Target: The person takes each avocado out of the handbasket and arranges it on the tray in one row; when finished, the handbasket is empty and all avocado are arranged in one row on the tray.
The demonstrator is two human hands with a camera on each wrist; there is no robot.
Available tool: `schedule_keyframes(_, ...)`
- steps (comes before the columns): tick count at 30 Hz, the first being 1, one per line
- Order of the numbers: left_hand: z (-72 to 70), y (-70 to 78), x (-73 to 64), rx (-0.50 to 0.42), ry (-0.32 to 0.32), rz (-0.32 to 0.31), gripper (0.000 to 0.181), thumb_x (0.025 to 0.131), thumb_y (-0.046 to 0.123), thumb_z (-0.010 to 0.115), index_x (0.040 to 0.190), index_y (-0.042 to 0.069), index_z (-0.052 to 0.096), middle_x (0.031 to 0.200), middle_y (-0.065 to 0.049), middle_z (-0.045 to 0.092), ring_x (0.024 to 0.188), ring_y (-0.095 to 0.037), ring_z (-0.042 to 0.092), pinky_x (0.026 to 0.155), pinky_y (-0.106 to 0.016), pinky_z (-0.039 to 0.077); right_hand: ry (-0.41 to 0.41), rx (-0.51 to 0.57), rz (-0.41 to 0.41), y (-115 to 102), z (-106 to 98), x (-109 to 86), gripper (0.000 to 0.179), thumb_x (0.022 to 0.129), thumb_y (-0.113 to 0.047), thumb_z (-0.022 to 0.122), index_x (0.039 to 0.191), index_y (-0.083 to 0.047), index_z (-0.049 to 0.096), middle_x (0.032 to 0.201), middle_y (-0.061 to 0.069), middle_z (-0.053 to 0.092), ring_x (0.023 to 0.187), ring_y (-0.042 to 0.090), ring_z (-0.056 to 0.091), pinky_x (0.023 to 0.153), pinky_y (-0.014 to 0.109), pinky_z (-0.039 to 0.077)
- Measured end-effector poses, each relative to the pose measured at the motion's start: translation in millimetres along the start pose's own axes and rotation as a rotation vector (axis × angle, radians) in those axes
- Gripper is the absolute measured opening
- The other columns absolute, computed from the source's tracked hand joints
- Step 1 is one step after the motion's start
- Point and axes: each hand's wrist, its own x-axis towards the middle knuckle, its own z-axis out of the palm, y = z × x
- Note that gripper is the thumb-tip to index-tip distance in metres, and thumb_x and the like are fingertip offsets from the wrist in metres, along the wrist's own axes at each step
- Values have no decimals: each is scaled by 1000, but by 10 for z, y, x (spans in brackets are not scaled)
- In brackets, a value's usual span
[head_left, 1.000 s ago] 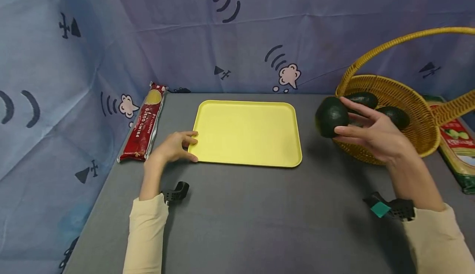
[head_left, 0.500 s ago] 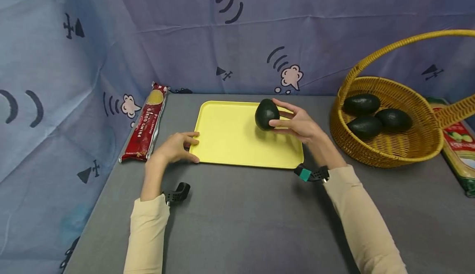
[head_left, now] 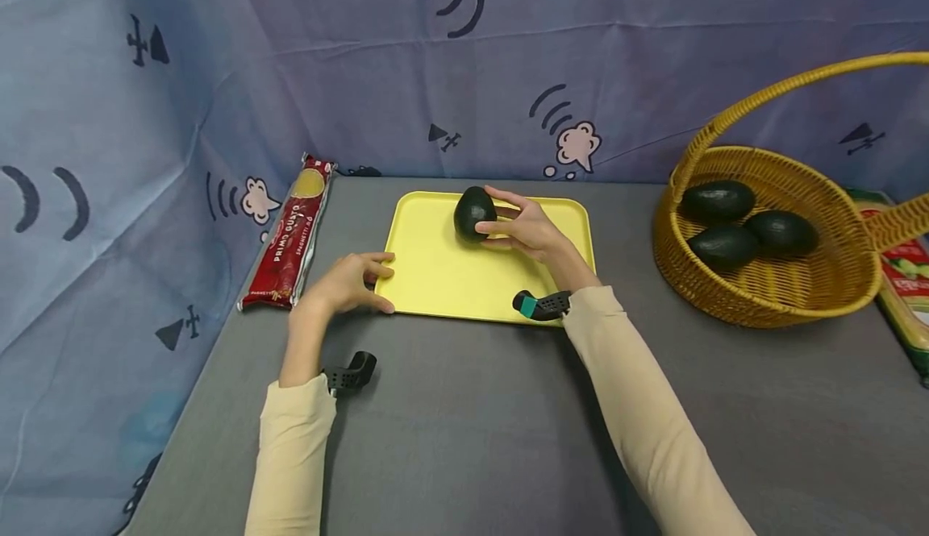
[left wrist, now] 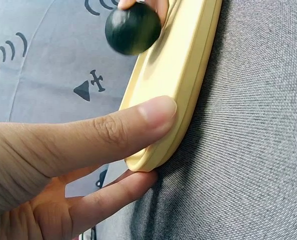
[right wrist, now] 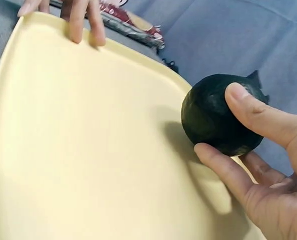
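My right hand [head_left: 528,230] holds a dark green avocado [head_left: 475,213] between thumb and fingers, over the back of the yellow tray [head_left: 435,278]. In the right wrist view the avocado [right wrist: 218,115] casts a shadow on the tray [right wrist: 88,140] below it. At the tray's left end, my left hand [head_left: 347,282] grips the rim, fingers over the side and thumb at the near corner. Up close in the left wrist view, the thumb [left wrist: 156,112] presses on the tray's edge [left wrist: 188,85].
A yellow wicker basket [head_left: 769,298] with a tall handle stands at the right, with three avocados [head_left: 718,201] inside. Behind it, partly hidden, lies a red and green package [head_left: 907,278]. A red spaghetti pack [head_left: 286,238] lies left of the tray. Patterned cloth [head_left: 493,76] hangs along the back.
My right hand has carried the avocado leftward from beside the basket to over the tray's back part. The left hand has stayed at the tray's left end.
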Motion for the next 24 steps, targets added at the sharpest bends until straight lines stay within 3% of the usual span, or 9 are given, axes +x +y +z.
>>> schedule_keyframes(9,33,-6,-5,-11,2,-5,61,73,11,83,126,-7,59,146,-11,45,129,-31,45,108,-44,34,5,-24,-33,101,323,261,74,84,12,64,148,-16,39,140,20,43,121,36,51,89,50,49)
schedule_keyframes(17,1,9,7,-22,6,-20,60,73,11,83,125,-7,60,147,-10,44,133,-30,41,110,-44,31,48,-86,-70,97,575,445,73,83,6,69,147,-15,40,135,21,50,117,33,56,91,44,50)
schedule_keyframes(24,-8,-24,24,-10,10,-20,60,73,12,84,125,-7,60,146,-10,45,132,-30,43,109,-43,32,49,-126,-99,135,706,547,73,84,0,71,148,-13,39,143,16,41,125,31,50,90,41,51)
